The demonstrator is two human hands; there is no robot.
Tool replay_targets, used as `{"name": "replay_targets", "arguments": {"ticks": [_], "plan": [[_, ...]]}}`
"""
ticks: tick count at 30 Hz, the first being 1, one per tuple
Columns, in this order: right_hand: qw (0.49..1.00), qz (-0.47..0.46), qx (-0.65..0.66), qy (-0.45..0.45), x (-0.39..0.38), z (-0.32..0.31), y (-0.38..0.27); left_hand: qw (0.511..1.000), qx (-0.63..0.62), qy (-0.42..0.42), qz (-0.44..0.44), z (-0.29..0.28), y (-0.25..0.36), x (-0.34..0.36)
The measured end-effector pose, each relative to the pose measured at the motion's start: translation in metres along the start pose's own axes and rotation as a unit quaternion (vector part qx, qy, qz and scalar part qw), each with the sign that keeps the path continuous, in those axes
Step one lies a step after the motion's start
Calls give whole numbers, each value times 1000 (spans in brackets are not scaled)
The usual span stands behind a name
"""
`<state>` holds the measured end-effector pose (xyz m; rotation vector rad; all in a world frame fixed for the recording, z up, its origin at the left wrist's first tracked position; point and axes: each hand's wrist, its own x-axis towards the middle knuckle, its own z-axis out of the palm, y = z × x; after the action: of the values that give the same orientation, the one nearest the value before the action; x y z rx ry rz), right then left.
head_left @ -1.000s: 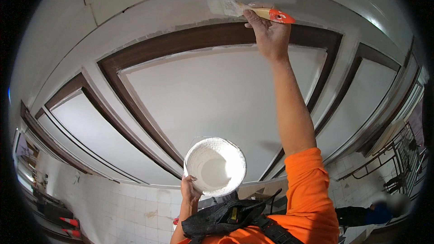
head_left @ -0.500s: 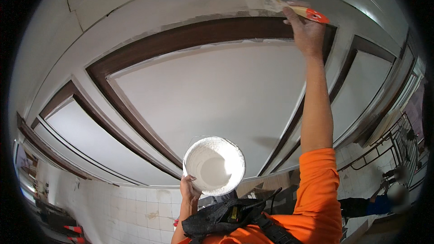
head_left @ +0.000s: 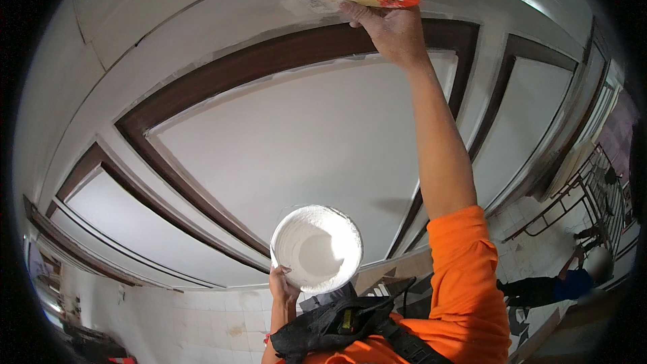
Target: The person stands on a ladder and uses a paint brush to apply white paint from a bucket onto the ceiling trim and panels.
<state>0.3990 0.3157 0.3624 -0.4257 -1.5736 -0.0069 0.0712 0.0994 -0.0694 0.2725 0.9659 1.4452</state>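
My right hand point(head_left: 394, 27) is stretched up and closed around a paintbrush point(head_left: 367, 0) with a pale wooden handle and an orange end. Its white-coated bristles touch the pale band of wall above the dark brown frame, where a wet white patch point(head_left: 301, 4) shows. Low in front of me, my left hand point(head_left: 282, 284) grips the side of a white bucket point(head_left: 317, 248), tilted so that its inside shows. White paint coats the bucket's inner wall. Dark brown trim point(head_left: 269, 54) surrounds the large white panel point(head_left: 290, 141) between my hands.
Narrower trimmed panels point(head_left: 131, 212) flank the big one on either side. Pale floor tiles point(head_left: 202, 317) lie below. At the lower right a person point(head_left: 569, 284) in dark blue is near a metal scaffold frame point(head_left: 586, 192). A black strapped pouch point(head_left: 323, 327) hangs across my front.
My right hand has drawn the paintbrush leftward along the band above the trim. The view has shifted slightly. My left hand keeps the bucket in nearly the same place.
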Motion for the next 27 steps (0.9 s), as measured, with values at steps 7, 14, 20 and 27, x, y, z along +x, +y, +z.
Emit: {"name": "replay_targets", "arguments": {"ticks": [7, 14, 20, 27], "plan": [[995, 26, -97, -19, 2, -65, 11, 998, -52, -5, -28, -14, -3, 9], [980, 88, -176, -16, 2, -137, 8, 999, -21, 18, -47, -2, 5, 12], [968, 76, -241, 5, 4, -179, 14, 996, -39, -53, -60, -16, 4, 28], [913, 150, -354, 133, -7, -203, -1, 997, -39, -40, -51, -9, 5, 19]]}}
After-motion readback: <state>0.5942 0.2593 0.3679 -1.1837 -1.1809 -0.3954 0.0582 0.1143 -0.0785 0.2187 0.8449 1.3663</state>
